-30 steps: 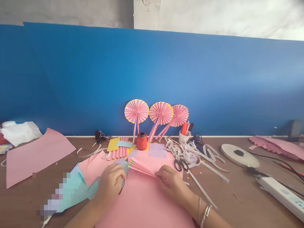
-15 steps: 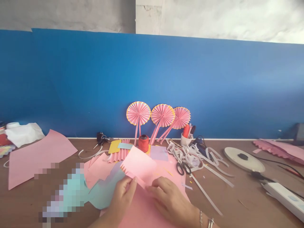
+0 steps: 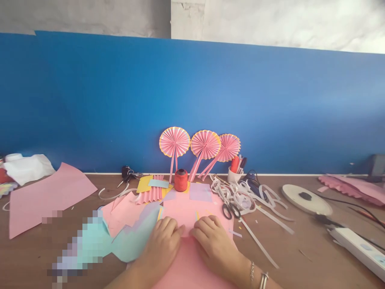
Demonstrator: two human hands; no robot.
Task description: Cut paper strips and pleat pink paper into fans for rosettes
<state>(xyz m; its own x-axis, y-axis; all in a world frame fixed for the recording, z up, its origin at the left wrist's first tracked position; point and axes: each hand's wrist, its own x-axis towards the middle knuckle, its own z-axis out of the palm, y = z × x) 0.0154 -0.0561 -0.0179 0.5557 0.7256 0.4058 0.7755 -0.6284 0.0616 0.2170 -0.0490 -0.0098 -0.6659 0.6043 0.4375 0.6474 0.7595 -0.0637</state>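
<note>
Both hands rest side by side on a pink pleated paper piece [image 3: 183,212] that lies flat on a larger pink sheet [image 3: 192,269] at the near middle of the table. My left hand [image 3: 161,241] presses down with curled fingers on the paper's left part. My right hand [image 3: 210,239], with bracelets at the wrist, presses its right part, fingertips bent onto the paper. A light turquoise sheet [image 3: 132,239] lies just left of my left hand.
Three pink paper fans [image 3: 200,144] lean on the blue board behind a red thread spool [image 3: 181,180]. Scissors [image 3: 230,209] and white paper strips [image 3: 240,194] lie right of centre. A pen cup [image 3: 234,173], a white disc [image 3: 305,198] and a power strip [image 3: 357,247] sit further right. A pink sheet [image 3: 45,196] lies left.
The pleated pink piece was held up and opened between both hands half a second ago; now it lies flat on the big pink sheet with both hands pressing on it.
</note>
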